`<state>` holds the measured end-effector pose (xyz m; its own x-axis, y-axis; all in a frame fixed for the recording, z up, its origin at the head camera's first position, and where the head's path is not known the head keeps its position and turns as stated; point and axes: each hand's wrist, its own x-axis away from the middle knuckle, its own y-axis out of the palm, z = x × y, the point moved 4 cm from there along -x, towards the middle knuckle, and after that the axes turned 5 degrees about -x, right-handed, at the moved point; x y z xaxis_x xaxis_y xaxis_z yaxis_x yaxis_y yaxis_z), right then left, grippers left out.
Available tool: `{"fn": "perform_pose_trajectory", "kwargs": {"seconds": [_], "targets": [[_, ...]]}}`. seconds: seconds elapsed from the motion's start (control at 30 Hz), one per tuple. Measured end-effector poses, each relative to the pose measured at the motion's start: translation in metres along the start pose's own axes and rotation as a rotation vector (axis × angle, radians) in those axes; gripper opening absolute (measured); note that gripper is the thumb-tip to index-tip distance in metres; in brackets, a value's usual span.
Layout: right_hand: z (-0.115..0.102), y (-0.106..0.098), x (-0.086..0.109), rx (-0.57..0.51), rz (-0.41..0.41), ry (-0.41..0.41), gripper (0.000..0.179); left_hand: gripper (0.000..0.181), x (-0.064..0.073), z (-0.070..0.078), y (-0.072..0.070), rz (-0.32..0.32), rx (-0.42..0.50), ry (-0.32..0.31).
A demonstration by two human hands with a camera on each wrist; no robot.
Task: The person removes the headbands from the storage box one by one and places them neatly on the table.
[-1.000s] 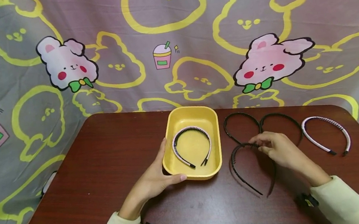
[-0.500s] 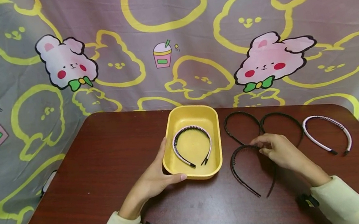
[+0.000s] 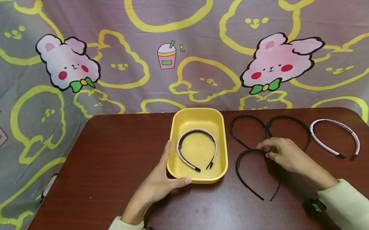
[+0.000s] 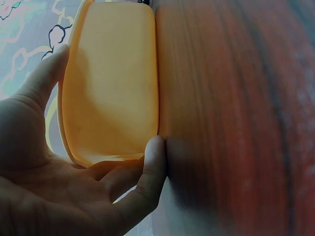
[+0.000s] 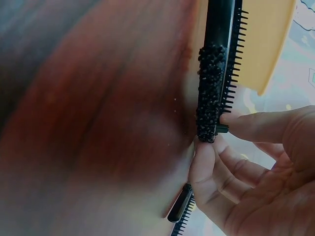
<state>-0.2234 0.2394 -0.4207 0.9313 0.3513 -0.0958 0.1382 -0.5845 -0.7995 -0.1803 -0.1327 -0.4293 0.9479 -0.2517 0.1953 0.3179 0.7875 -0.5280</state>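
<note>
My left hand (image 3: pixel 156 181) grips the near left corner of a yellow plastic box (image 3: pixel 225 158), thumb along the near rim and fingers round the side. Inside the box lies a pale pink headband (image 3: pixel 195 131) with black comb teeth. My right hand (image 3: pixel 288 156) pinches a black toothed headband (image 3: pixel 238 173) at its arch, between thumb and fingers. That headband's open ends point toward me. In the right wrist view its rough, beaded surface (image 5: pixel 210 83) shows close up. Just behind it lie two more black headbands, a left one (image 3: pixel 231 130) and a right one (image 3: pixel 286 117).
Another pale pink headband (image 3: pixel 354 134) lies at the far right of the brown table (image 3: pixel 108 170). A patterned curtain (image 3: pixel 193 14) hangs directly behind the table's back edge.
The ends of the black headband in my right hand have swung slightly to the left. Both hands and the box stay nearly where they were.
</note>
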Motion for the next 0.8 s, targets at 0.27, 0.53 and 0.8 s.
{"fn": "perform_pose_trajectory", "kwargs": {"seconds": [0.27,0.53,0.8], "targets": [[0.0014,0.0007,-0.0015,0.018,-0.004,0.010,0.027,0.128,-0.0007,-0.0001,0.0000,0.000,-0.003,0.007],[0.0028,0.0009,-0.0014,0.027,-0.016,0.020,0.026,0.128,-0.0014,0.0001,0.0000,0.000,-0.008,0.027],[0.0031,0.0017,-0.0009,0.034,-0.006,0.012,0.026,0.127,-0.0008,0.0008,-0.0012,0.000,-0.008,0.026]]}}
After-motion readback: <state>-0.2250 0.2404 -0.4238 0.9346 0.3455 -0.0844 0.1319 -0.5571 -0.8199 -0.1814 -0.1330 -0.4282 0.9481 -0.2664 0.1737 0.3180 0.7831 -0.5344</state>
